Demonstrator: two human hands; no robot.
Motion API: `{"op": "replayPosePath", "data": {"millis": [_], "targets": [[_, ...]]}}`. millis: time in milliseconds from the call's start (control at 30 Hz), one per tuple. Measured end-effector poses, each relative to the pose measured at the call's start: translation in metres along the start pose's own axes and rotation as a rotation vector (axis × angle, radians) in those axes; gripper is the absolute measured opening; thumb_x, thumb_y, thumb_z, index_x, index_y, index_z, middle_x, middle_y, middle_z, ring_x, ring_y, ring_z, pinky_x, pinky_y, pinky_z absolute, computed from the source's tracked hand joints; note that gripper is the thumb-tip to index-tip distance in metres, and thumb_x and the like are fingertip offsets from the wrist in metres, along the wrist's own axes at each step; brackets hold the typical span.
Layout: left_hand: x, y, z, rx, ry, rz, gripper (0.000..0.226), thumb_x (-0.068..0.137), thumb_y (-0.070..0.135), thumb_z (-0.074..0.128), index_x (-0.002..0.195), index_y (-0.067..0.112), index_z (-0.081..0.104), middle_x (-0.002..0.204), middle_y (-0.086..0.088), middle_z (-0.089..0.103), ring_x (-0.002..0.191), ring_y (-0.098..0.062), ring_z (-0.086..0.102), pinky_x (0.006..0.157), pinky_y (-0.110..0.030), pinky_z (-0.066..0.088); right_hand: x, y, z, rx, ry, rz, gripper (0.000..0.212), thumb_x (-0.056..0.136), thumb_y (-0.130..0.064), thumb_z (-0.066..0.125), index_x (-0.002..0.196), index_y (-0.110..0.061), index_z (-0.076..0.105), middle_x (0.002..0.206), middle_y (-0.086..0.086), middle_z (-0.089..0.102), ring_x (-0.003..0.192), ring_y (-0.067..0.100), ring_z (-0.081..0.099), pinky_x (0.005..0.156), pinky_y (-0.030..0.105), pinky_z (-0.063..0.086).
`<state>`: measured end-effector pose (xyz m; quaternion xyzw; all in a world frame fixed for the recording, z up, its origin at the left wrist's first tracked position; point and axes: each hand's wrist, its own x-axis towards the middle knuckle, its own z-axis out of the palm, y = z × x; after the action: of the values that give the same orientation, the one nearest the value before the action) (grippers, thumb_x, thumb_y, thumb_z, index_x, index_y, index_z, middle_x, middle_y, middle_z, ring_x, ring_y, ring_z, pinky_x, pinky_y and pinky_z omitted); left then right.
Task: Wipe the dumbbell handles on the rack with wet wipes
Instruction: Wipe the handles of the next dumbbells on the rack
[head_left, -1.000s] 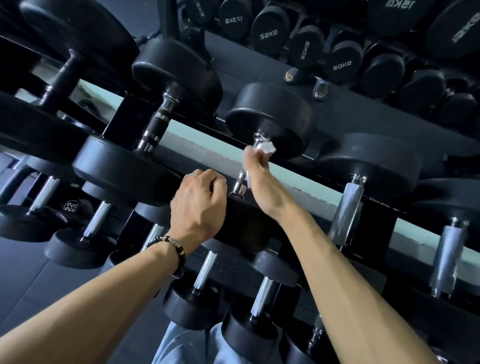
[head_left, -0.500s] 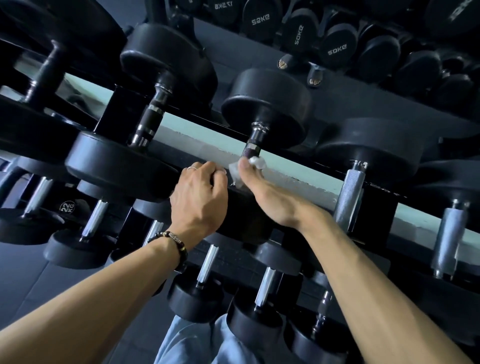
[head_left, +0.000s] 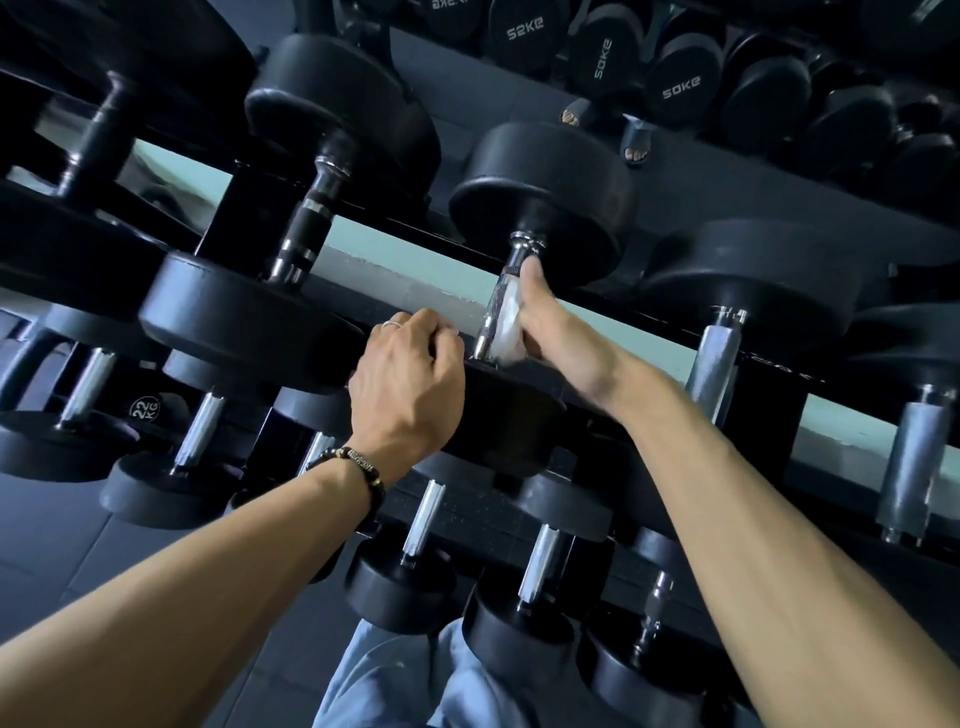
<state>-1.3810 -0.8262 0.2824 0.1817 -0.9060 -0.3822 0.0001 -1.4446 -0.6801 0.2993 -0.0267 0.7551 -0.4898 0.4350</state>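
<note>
A black dumbbell lies on the upper tier of the rack (head_left: 395, 254), its chrome handle (head_left: 501, 291) running up to a big round head (head_left: 545, 192). My right hand (head_left: 556, 332) is wrapped round that handle with a white wet wipe (head_left: 506, 338) pressed between palm and metal, thumb pointing up along the bar. My left hand (head_left: 410, 384) rests curled on the dumbbell's near head (head_left: 509, 415), steadying it. Its fingertips are hidden behind the head's edge.
More dumbbells fill the same tier left (head_left: 311, 208) and right (head_left: 717, 358). A lower tier of smaller ones (head_left: 423, 514) sits under my forearms. A second rack of dumbbells marked in kilograms (head_left: 680, 88) stands behind. My legs (head_left: 395, 675) show at the bottom.
My right hand with the wipe slid down the handle to its near end, then back up to mid-handle. The left hand stayed on the near head.
</note>
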Motion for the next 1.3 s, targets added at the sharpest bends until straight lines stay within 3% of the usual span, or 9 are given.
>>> {"op": "replayPosePath", "data": {"millis": [67,167,333,500,600,667,1033,1200,1300], "targets": [[0.001,0.0,0.001,-0.011,0.001,0.003,0.042,0.086,0.037,0.03,0.096,0.019,0.067,0.099,0.004,0.061,0.096,-0.017,0.051,0.079,-0.035,0.035,0.007,0.003,-0.001,-0.016,0.033,-0.035,0.092,0.062,-0.104,0.011,0.124,-0.05,0.051,0.136,-0.018,0.044,0.139,0.011,0.024,0.125,0.053,0.003],[0.001,-0.001,0.001,-0.009,0.003,0.001,0.042,0.086,0.037,0.03,0.098,0.02,0.067,0.099,0.004,0.061,0.098,-0.018,0.052,0.079,-0.035,0.036,-0.003,0.014,0.007,-0.039,-0.064,-0.004,0.119,0.066,-0.102,0.013,0.159,-0.029,0.021,0.167,-0.006,0.016,0.153,0.01,0.011,0.125,0.045,0.007],[0.0,0.001,0.001,-0.018,0.001,-0.011,0.044,0.085,0.038,0.029,0.098,0.02,0.067,0.098,0.005,0.06,0.097,-0.018,0.052,0.08,-0.036,0.038,0.004,-0.005,0.0,-0.087,0.099,-0.047,0.089,0.097,-0.072,0.008,0.103,-0.001,0.062,0.116,0.006,0.061,0.116,0.017,0.054,0.118,0.035,0.02],[0.0,0.001,0.001,-0.029,0.017,-0.008,0.043,0.085,0.037,0.03,0.097,0.018,0.068,0.097,0.004,0.061,0.097,-0.018,0.053,0.079,-0.036,0.038,-0.01,0.013,0.004,-0.116,0.049,-0.089,0.043,0.107,-0.052,0.028,0.12,-0.025,0.059,0.13,-0.012,0.051,0.117,0.0,0.044,0.112,0.029,0.027],[0.0,0.001,0.0,-0.022,0.008,-0.009,0.045,0.085,0.037,0.03,0.097,0.018,0.069,0.097,0.003,0.061,0.097,-0.018,0.052,0.079,-0.036,0.038,0.013,0.005,-0.003,-0.175,0.309,-0.139,0.04,0.105,-0.02,0.039,0.071,-0.012,0.057,0.067,-0.01,0.063,0.062,-0.004,0.054,0.082,0.027,0.041],[-0.001,0.002,0.0,-0.023,0.0,-0.003,0.046,0.086,0.037,0.03,0.098,0.017,0.069,0.096,0.003,0.06,0.096,-0.019,0.052,0.077,-0.035,0.037,0.027,-0.005,-0.003,-0.2,0.414,-0.126,0.04,0.101,-0.012,0.037,0.064,-0.009,0.051,0.056,-0.003,0.055,0.054,0.006,0.049,0.074,0.028,0.043],[0.0,0.003,-0.001,-0.018,0.006,-0.012,0.046,0.086,0.036,0.03,0.1,0.018,0.07,0.095,0.003,0.06,0.098,-0.019,0.053,0.08,-0.037,0.04,0.045,0.002,-0.006,-0.027,0.615,-0.121,0.049,0.104,-0.031,0.048,0.059,-0.012,0.05,0.063,0.001,0.058,0.061,0.013,0.057,0.068,0.027,0.047],[-0.001,0.003,-0.001,-0.021,0.006,-0.021,0.045,0.086,0.037,0.03,0.098,0.02,0.07,0.097,0.002,0.061,0.099,-0.018,0.052,0.081,-0.037,0.04,0.022,0.02,0.007,-0.256,0.358,-0.051,0.053,0.105,-0.032,0.046,0.056,-0.013,0.052,0.05,-0.01,0.055,0.043,-0.002,0.049,0.051,0.009,0.037],[-0.002,0.003,0.0,-0.014,-0.003,-0.022,0.046,0.085,0.037,0.03,0.096,0.018,0.07,0.096,0.002,0.061,0.099,-0.017,0.051,0.079,-0.035,0.037,0.035,0.01,-0.004,-0.093,0.529,-0.102,0.051,0.104,-0.03,0.05,0.055,-0.013,0.052,0.053,-0.007,0.054,0.048,0.001,0.051,0.056,0.015,0.04]]}}
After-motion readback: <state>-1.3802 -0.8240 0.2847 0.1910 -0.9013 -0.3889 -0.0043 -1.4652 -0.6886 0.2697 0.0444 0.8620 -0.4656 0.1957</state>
